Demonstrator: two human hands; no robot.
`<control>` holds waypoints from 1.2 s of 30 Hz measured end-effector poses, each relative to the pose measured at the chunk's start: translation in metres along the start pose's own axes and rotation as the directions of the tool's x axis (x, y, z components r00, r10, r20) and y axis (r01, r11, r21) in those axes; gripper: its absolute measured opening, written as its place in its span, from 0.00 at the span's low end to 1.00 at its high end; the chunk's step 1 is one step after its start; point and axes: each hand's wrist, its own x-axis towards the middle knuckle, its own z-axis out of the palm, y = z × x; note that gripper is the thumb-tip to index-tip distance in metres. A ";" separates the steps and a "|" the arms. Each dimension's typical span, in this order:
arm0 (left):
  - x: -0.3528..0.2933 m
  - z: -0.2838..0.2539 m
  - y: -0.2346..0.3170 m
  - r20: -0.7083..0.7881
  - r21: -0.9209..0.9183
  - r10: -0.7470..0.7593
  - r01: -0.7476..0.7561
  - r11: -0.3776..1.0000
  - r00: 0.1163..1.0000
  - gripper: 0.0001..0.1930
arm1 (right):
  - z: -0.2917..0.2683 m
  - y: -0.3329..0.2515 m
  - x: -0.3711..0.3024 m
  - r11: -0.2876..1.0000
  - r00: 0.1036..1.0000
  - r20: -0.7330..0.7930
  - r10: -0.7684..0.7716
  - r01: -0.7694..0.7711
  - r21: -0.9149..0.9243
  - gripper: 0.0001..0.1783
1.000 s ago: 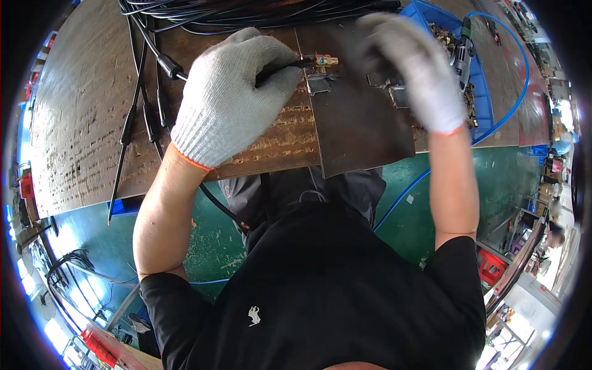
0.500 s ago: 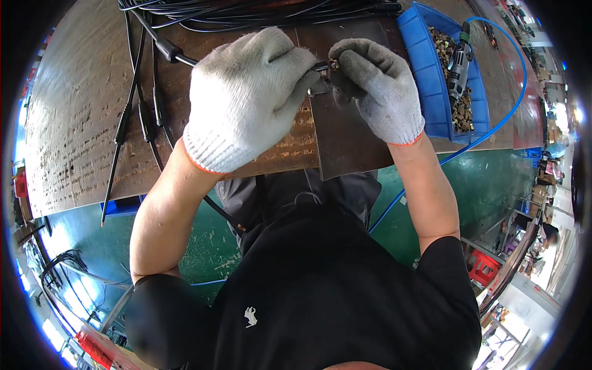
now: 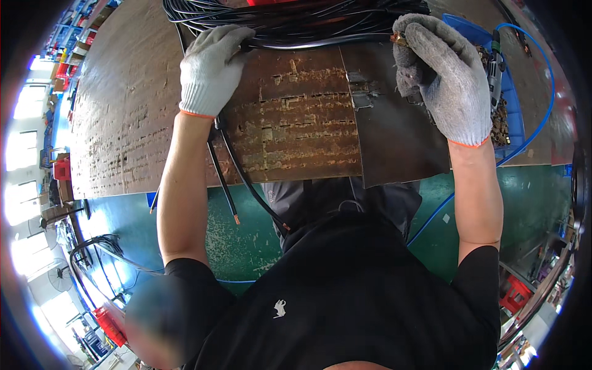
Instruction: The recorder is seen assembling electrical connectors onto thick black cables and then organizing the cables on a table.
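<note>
A black cable (image 3: 320, 43) is stretched between my gloved hands over the far side of the worn table. My left hand (image 3: 213, 71) is closed round it at the left. At the right, my right hand (image 3: 447, 77) pinches the cable's end, where a small brass-coloured terminal (image 3: 399, 40) shows at the fingertips. How the terminal sits on the cable is partly hidden by the fingers. Below my left hand, other cable ends (image 3: 229, 200) with bare copper tips hang over the table's front edge.
A coiled bundle of black cables (image 3: 290, 20) lies along the back. At the right stands a blue bin (image 3: 517, 117) of small brass parts, with a hand-held air tool (image 3: 495, 74) on it and a blue hose (image 3: 550, 92). A dark mat (image 3: 401, 145) covers part of the table (image 3: 135, 123).
My hands have moved apart, drawing the cable out between them. The right hand went right with the terminal end, the left hand toward the coiled bundle. The view has shifted.
</note>
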 end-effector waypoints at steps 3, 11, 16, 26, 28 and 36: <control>0.004 -0.009 0.038 -0.057 -0.135 -0.004 -0.004 0.991 0.998 0.17 | 0.014 -0.011 -0.008 0.992 0.999 0.038 0.001 0.004 -0.129 0.13; 0.003 -0.031 0.094 0.036 -0.366 0.025 -0.010 0.931 0.999 0.20 | 0.022 0.001 -0.025 0.928 0.943 0.233 -0.237 0.290 -0.233 0.12; 0.000 -0.024 0.098 0.119 -0.541 0.001 0.064 0.839 0.993 0.22 | 0.024 0.003 -0.029 0.807 0.873 0.274 -0.404 0.481 -0.344 0.11; -0.013 -0.024 0.101 0.199 -0.613 -0.127 0.225 0.757 0.972 0.23 | 0.024 -0.003 -0.026 0.810 0.901 0.269 -0.341 0.427 -0.403 0.08; -0.010 -0.026 0.101 0.206 -0.613 -0.076 0.189 0.767 0.976 0.23 | 0.023 -0.003 -0.025 0.781 0.879 0.295 -0.374 0.470 -0.411 0.09; -0.026 -0.028 0.106 0.262 -0.641 -0.201 0.326 0.695 0.944 0.22 | 0.023 -0.003 -0.024 0.736 0.868 0.362 -0.341 0.486 -0.472 0.10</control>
